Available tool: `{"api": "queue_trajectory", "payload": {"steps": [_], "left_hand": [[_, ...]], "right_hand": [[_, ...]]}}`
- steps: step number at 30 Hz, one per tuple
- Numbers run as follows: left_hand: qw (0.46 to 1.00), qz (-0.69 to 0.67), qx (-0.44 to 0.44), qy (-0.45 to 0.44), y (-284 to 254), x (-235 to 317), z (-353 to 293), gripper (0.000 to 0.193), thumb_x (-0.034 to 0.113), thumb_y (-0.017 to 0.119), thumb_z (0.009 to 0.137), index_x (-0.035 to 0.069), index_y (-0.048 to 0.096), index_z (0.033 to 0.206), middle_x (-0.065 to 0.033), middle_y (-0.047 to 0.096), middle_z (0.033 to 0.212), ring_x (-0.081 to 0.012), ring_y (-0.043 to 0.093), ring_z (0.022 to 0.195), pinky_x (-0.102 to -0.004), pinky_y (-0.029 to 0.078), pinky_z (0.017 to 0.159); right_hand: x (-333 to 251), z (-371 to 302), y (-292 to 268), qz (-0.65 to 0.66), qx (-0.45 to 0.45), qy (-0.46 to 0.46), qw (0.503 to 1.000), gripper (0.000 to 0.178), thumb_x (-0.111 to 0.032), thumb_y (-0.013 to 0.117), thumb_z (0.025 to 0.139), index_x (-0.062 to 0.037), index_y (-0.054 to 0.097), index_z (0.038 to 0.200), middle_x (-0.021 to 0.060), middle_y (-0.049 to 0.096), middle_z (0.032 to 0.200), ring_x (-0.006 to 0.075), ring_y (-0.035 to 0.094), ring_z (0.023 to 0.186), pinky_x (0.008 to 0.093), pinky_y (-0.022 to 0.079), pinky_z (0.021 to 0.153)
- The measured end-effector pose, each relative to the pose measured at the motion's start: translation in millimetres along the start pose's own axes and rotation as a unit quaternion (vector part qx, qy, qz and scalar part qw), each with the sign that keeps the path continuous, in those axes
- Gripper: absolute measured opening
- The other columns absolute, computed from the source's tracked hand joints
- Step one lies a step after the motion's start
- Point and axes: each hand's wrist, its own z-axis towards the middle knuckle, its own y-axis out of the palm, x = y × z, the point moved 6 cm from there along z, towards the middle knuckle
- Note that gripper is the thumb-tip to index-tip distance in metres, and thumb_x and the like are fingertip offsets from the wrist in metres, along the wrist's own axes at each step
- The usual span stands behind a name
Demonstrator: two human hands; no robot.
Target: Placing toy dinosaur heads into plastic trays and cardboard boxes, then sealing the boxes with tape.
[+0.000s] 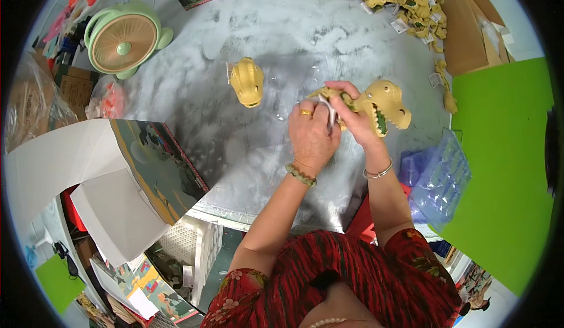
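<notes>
Toy dinosaur, knobbly yellow with a gaping mouth [383, 100], up over the mottled grey tabletop [191, 64]

So your right hand [358, 121]'s wrapped round its body just behind the head, and your left hand [312, 140] has fingers bunched on a small white tag [329, 109]. Second yellow dinosaur [247, 82]'s sitting to the left, plus a messy yellow toy heap [405, 2] far right, by an open brown cardboard box [470, 31].

The toy dinosaur [383, 98] is yellow with green patches, its big head just to the right of the right hand [357, 116], mouth gaping over pale teeth and a green inside. Its body lies sideways, partly hidden in that hand's grip. A white tag [329, 114] sits at the fingertips of the left hand [315, 139].
</notes>
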Motion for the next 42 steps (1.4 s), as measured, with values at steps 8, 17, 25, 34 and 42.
{"api": "queue_trajectory", "payload": {"steps": [8, 17, 25, 34, 42], "left_hand": [[0.99, -0.136, -0.032, 0.013, 19, -24, -27, 0.045, 0.012, 0.06, 0.058, 0.004, 0.045, 0.1, -0.0185, 0.037, 0.114, -0.0355, 0.038, 0.097, -0.0411, 0.032, 0.083], [0.951, 0.256, -0.152, -0.088, -13, -115, -51, 0.096, 0.059, 0.062, 0.046, 0.019, 0.028, 0.125, -0.0123, 0.015, 0.134, -0.0371, 0.015, 0.12, -0.0643, 0.017, 0.083], [0.934, 0.304, -0.171, -0.074, 2, -122, -51, 0.087, 0.065, 0.05, 0.053, 0.02, 0.031, 0.124, -0.0113, 0.022, 0.132, -0.0362, 0.014, 0.121, -0.0649, 0.02, 0.082], [0.928, 0.32, -0.168, -0.087, 8, -125, -50, 0.085, 0.07, 0.043, 0.054, 0.023, 0.03, 0.124, -0.0164, 0.024, 0.129, -0.0392, 0.018, 0.118, -0.0653, 0.024, 0.078], [0.933, 0.317, -0.157, -0.06, 4, -123, -50, 0.087, 0.071, 0.042, 0.054, 0.024, 0.027, 0.125, -0.0158, 0.023, 0.129, -0.0406, 0.021, 0.116, -0.0644, 0.023, 0.078]], "right_hand": [[35, 2, 5, 0.128, 0.019, 0.091, 0.987, 0.032, -0.003, 0.061, 0.069, -0.0051, 0.048, 0.098, 0.0041, 0.053, 0.089, 0.0112, 0.051, 0.08, 0.023, 0.042, 0.069], [17, 90, 31, 0.083, 0.145, -0.161, 0.973, 0.026, -0.01, 0.059, 0.073, -0.0045, 0.053, 0.098, 0.0048, 0.055, 0.089, 0.0104, 0.052, 0.078, 0.0217, 0.042, 0.07], [20, 100, 75, -0.247, 0.102, -0.374, 0.888, 0.032, -0.009, 0.064, 0.068, -0.0049, 0.051, 0.097, 0.007, 0.055, 0.086, 0.0143, 0.054, 0.072, 0.0253, 0.044, 0.063], [25, 100, 78, -0.227, 0.013, -0.385, 0.894, 0.034, -0.004, 0.065, 0.062, -0.006, 0.051, 0.093, 0.0068, 0.054, 0.082, 0.0193, 0.054, 0.068, 0.0258, 0.044, 0.06], [24, 118, 92, -0.354, -0.146, -0.234, 0.894, 0.012, -0.004, 0.048, 0.072, -0.0036, 0.052, 0.084, 0.0063, 0.051, 0.079, 0.0144, 0.049, 0.081, 0.0234, 0.04, 0.069]]}}
